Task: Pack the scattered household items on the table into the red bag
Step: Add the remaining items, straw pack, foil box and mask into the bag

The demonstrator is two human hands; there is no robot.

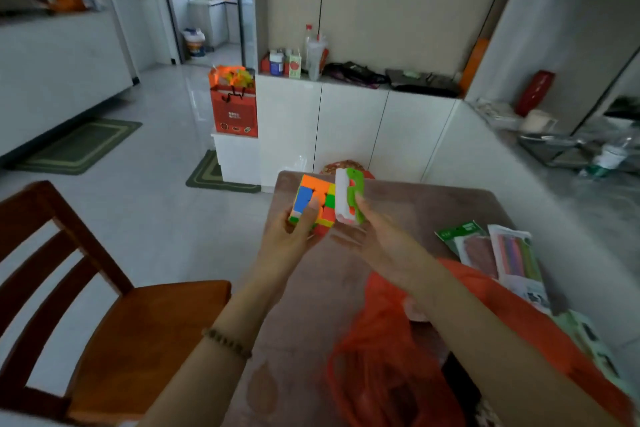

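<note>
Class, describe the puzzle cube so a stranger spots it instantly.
Start at the brown table. Over its far end, the left hand grips the cube. Only it shows many-coloured squares, unlike the green-and-white item beside it.

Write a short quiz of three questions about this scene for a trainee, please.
1. True or false: the left hand holds the colourful cube.
2. The right hand holds: A) a green and white item, B) a bottle, C) a spoon.
3. Where do the flat packets lie: inside the red bag or on the table?
Key: 1 true; 2 A; 3 on the table.
</note>
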